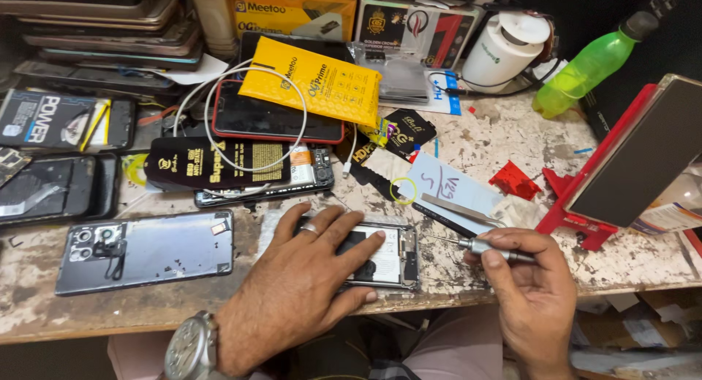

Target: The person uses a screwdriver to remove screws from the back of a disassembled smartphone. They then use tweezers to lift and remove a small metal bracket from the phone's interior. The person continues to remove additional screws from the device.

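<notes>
My left hand (303, 278) lies flat on an opened phone (387, 256) at the front edge of the worn workbench (183, 307), pinning it down; a ring and a wristwatch show on that hand and arm. My right hand (530, 289) grips a thin silver screwdriver (486, 247), its tip pointing left toward the phone's right end. The phone's insides, a dark battery and a light board area, show beside my fingers.
A detached grey back cover (146, 250) lies to the left. Behind are more phones, a white cable (252, 117), a yellow padded packet (314, 80), a white note (450, 186), red plastic pieces (515, 181), a red stand with a tablet (636, 161) and a green bottle (585, 69).
</notes>
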